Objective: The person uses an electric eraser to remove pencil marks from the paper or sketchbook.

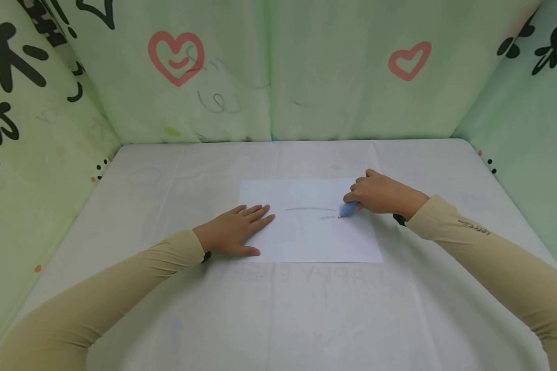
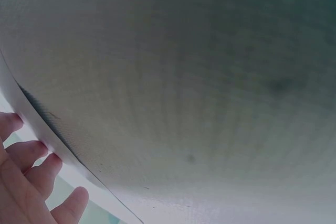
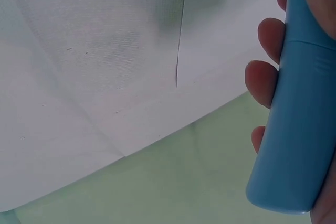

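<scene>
A sheet of white paper (image 1: 313, 239) lies on the white-covered table, with a long faint grey line and a shorter one below it. My left hand (image 1: 234, 229) rests flat on the sheet's left edge, fingers spread. In the left wrist view, fingertips (image 2: 44, 169) touch the pale surface. My right hand (image 1: 380, 193) grips a thick blue pen (image 1: 348, 209) over the right part of the paper. Its dark tip points down and left, at or close to the end of the shorter line. The right wrist view shows fingers curled round the smooth blue barrel (image 3: 296, 129).
The white tablecloth (image 1: 278, 319) has faint creases and pale show-through lettering in front of the paper. Green fabric walls (image 1: 329, 103) with hearts and black marks enclose the table at the back and both sides.
</scene>
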`<state>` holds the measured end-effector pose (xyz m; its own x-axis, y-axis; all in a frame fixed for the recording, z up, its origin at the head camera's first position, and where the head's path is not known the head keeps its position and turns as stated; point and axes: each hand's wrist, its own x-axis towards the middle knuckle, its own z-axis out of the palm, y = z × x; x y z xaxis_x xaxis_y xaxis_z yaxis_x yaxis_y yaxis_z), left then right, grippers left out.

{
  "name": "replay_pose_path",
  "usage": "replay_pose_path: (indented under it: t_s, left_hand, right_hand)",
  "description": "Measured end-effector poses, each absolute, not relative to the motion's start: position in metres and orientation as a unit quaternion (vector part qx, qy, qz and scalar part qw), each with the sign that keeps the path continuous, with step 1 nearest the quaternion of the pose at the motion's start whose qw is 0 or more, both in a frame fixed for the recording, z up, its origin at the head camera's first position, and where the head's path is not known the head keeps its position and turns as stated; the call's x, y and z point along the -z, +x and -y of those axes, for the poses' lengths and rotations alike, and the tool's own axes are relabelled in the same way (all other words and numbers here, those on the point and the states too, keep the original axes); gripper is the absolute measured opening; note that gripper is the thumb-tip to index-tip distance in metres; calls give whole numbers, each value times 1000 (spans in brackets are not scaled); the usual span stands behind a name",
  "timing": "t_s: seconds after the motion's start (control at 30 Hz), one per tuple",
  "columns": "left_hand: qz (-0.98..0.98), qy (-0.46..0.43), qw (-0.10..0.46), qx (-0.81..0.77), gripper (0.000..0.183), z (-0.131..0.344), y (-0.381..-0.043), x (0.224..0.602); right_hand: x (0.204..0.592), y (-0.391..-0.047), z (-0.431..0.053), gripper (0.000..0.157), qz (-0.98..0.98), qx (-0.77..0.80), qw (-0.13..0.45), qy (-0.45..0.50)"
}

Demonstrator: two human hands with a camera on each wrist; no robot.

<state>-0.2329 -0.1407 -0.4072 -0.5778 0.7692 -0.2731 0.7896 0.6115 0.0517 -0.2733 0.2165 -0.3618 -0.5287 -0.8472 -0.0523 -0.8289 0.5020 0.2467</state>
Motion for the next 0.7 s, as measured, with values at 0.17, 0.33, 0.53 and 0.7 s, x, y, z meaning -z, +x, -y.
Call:
replay_pose_path:
  t_s: [0.17, 0.33, 0.53, 0.7]
  left_hand:
    - [-888, 437, 138, 36, 84, 141, -232, 406]
    - [-888, 437, 139, 38, 85, 140, -232, 406]
    - [-888, 436, 139, 38, 85, 140, -232, 406]
    - [-888, 437, 138, 35, 84, 141, -232, 406]
  right_hand:
    - [361, -273, -213, 22, 863, 118, 37, 489]
    - [360, -273, -212, 21, 865, 119, 23, 487]
    - [358, -273, -214, 20, 871, 136, 14, 473]
    - [355, -272, -216, 19, 875, 134, 0, 464]
